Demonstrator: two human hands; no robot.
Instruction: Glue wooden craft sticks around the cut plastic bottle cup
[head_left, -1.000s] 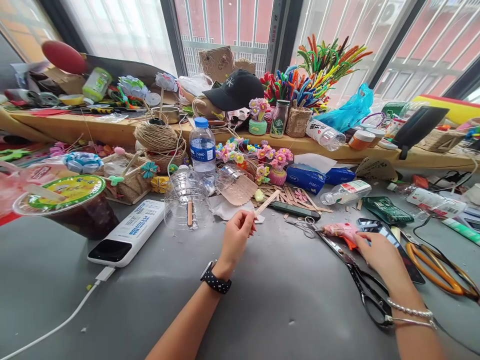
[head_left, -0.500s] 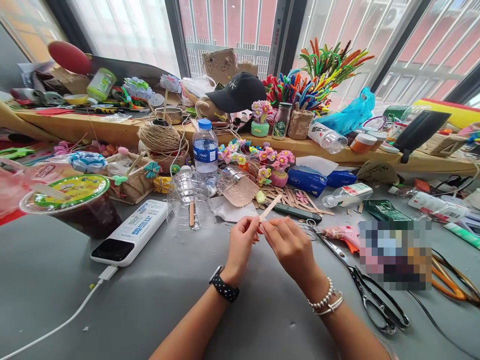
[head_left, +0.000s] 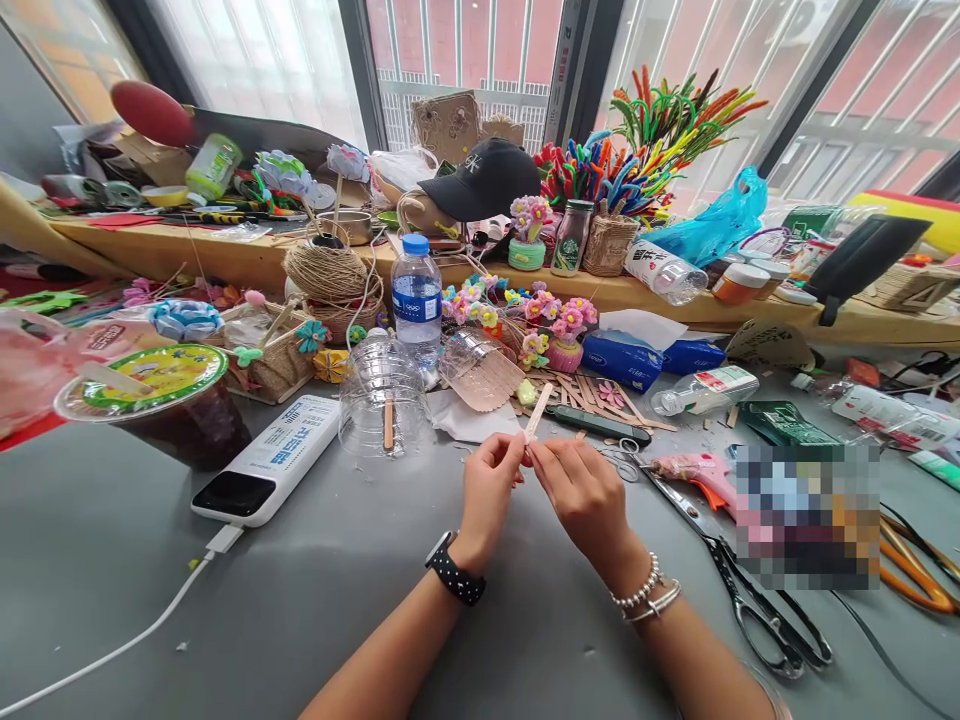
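Note:
Between the fingertips of both hands is a pale wooden craft stick (head_left: 538, 410), its free end pointing up and away from me. My left hand (head_left: 491, 485), with a dotted watch strap at the wrist, pinches its lower end. Fingers of my right hand (head_left: 581, 495) close on the same end from the other side; bracelets circle that wrist. The stick's bottom tip is hidden by the fingers. Just beyond lies a pile of loose wooden sticks (head_left: 581, 398). A cut clear plastic bottle (head_left: 367, 410) with one stick on it sits to the left.
On the right lie large black-handled scissors (head_left: 765, 610) and a pink glue gun (head_left: 694, 468). A white power bank (head_left: 281, 460) with a cable and a lidded drink cup (head_left: 180, 410) stand left. A water bottle (head_left: 417, 310) and a wooden shelf (head_left: 360, 262) are behind.
The craft stick has turned to stand more upright and show its broad face. Both hands keep their pinch. The whole view has shifted slightly.

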